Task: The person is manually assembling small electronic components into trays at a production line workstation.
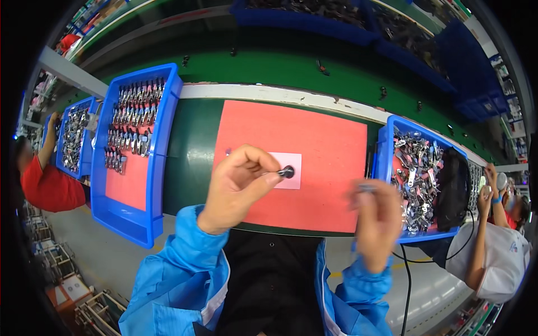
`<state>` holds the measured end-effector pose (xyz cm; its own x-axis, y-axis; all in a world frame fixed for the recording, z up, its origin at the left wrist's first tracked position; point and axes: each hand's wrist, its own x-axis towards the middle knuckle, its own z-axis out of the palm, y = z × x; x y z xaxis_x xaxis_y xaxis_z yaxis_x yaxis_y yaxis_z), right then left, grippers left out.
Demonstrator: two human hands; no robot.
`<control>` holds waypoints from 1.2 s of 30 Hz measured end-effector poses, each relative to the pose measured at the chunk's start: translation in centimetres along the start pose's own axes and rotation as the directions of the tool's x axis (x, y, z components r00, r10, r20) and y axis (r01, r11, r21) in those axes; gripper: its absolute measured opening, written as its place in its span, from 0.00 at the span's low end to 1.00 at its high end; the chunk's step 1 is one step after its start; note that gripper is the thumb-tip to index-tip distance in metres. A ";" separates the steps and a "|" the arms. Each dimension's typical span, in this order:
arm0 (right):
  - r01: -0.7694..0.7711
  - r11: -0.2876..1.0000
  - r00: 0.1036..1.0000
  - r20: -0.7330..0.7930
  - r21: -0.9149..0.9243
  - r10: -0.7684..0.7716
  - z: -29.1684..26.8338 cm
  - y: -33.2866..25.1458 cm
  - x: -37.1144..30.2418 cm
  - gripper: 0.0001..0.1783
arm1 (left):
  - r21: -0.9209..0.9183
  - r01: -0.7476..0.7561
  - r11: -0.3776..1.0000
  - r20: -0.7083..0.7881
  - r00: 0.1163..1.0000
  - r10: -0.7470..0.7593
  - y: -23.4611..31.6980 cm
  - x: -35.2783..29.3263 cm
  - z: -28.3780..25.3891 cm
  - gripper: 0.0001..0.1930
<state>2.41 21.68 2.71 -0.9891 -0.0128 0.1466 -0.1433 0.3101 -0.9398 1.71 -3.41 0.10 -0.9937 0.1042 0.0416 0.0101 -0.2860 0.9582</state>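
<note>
Now pinched: a small black part (pixel 288 172)

The left hand (pixel 238 185) clamps it (round-headed, with a metallic glint) over a pale square card (pixel 290 158) on the flat coral mat (pixel 291 126). Blurred, the right hand (pixel 378 221) has a greyish piece (pixel 367 188) at its fingertips; whether gripped, I cannot tell. Nearby, a blue plastic bin (pixel 385 151) holds jumbled metallic pieces (pixel 414 179).

Factory floor, assy.-line type. Evidence: long green belt (pixel 269 68) w/ small parts (pixel 322 68) spaced along it, work counter (pixel 193 131) alongside, L tray (pixel 124 221) w/ parts in rows, R tray (pixel 385 162) w/ loose pile (pixel 414 176), blue bins (pixel 476 92) beyond, plus co-workers nearby, i.e. red-sleeved person (pixel 47 187) L, white-shirted person (pixel 499 255) R.
</note>
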 end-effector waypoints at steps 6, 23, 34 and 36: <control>-0.396 0.813 0.886 0.409 0.426 0.218 9.0 0.1 -2.7 0.08 | -0.375 0.009 0.927 -0.080 0.996 -0.043 1.0 0.6 2.2 0.07; 0.091 0.989 0.974 0.198 0.113 -0.112 6.1 1.1 -1.3 0.09 | 0.096 -0.369 0.924 -0.076 0.923 0.377 0.5 0.4 -1.0 0.16; 0.507 0.821 0.858 0.250 -0.264 -0.449 3.8 -1.8 0.7 0.11 | 0.659 -0.519 0.544 0.215 0.823 0.525 4.3 -1.2 -0.9 0.23; 0.551 0.783 0.828 0.308 -0.287 -0.470 3.8 -2.0 1.0 0.11 | 0.690 -0.523 0.501 0.257 0.824 0.505 4.5 -1.3 -1.1 0.24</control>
<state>1.59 17.42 3.54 -0.7615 -0.4486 0.4679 -0.6480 0.5090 -0.5666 2.94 -5.85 4.08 -0.7847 0.1865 0.5912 0.6016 0.4593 0.6536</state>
